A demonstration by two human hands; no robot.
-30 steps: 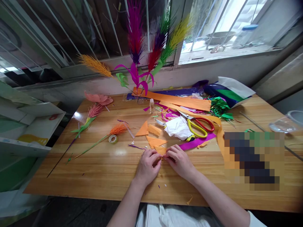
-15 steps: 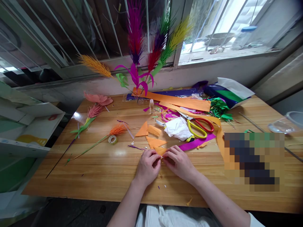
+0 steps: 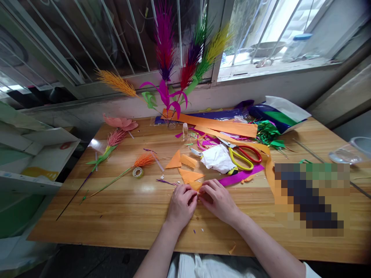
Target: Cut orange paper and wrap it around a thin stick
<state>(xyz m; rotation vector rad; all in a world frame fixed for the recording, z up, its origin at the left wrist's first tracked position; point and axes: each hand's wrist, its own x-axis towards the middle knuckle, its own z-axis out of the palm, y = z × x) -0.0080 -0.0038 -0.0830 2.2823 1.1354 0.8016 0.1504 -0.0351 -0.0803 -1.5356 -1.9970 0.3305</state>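
Observation:
My left hand (image 3: 181, 205) and my right hand (image 3: 218, 199) meet over the front middle of the wooden table (image 3: 121, 216). Both pinch a small orange paper piece (image 3: 196, 187) between their fingertips; most of it is hidden by the fingers. Just beyond them lie loose orange paper cut-offs (image 3: 189, 175). A crumpled white tissue (image 3: 217, 158) and yellow-and-red scissors (image 3: 242, 156) lie further back to the right, beside a magenta paper strip (image 3: 240, 175).
Paper flowers on stems (image 3: 138, 161) and a small tape roll (image 3: 138, 172) lie at the left. A bunch of coloured paper plumes (image 3: 174, 65) stands at the back by long orange strips (image 3: 223, 125). Green shreds (image 3: 268, 133) lie near a bag (image 3: 278, 110). A blurred patch covers the right.
Both hands stay together on the orange piece, with only slight finger shifts. The view has tilted a little.

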